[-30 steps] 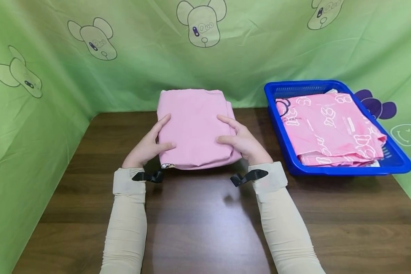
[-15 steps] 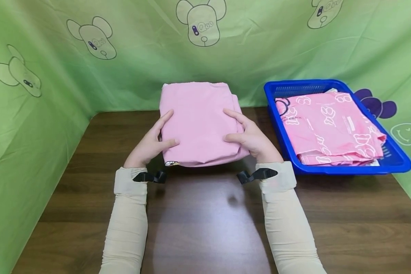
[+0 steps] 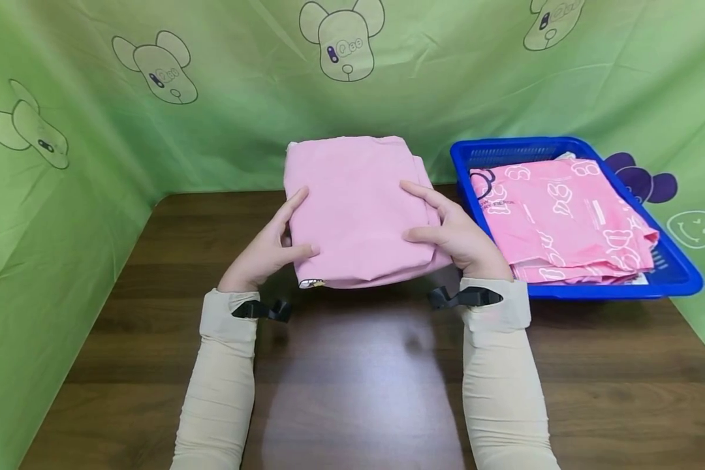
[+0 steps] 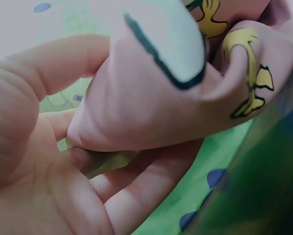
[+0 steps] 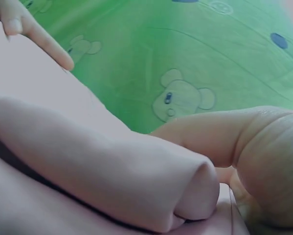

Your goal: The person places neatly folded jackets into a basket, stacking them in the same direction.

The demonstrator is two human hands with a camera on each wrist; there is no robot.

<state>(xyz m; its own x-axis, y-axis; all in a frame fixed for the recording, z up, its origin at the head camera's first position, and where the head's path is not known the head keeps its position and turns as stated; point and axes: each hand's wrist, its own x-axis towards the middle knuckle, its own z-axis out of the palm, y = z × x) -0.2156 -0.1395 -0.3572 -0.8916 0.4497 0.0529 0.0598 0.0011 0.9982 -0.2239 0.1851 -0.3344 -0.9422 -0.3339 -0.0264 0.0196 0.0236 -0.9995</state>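
Note:
A folded pink cloth [image 3: 358, 209], thick with several layers, is held off the tabletop between both hands in the head view. My left hand [image 3: 267, 251] grips its left edge, thumb and index finger showing on top. Other fingers of that hand curl beneath the cloth [image 4: 141, 112] in the left wrist view, where yellow and white prints with black outlines show. On the opposite edge, my right hand [image 3: 461, 241] grips the bundle the same way. The rolled fold of the cloth [image 5: 102, 156] fills the lower left of the right wrist view; that hand's lower fingers are mostly hidden.
A blue plastic basket [image 3: 675, 286] stands at the right of the brown wooden table [image 3: 352, 378]. Inside lies a folded pink cloth with white print [image 3: 555, 222]. Green curtain [image 3: 241, 143] with cartoon bear heads hangs behind and along the sides.
Both hands have carried the folded pink cloth to the right and up from the table, closer to the basket. The basket and its cloth stay put.

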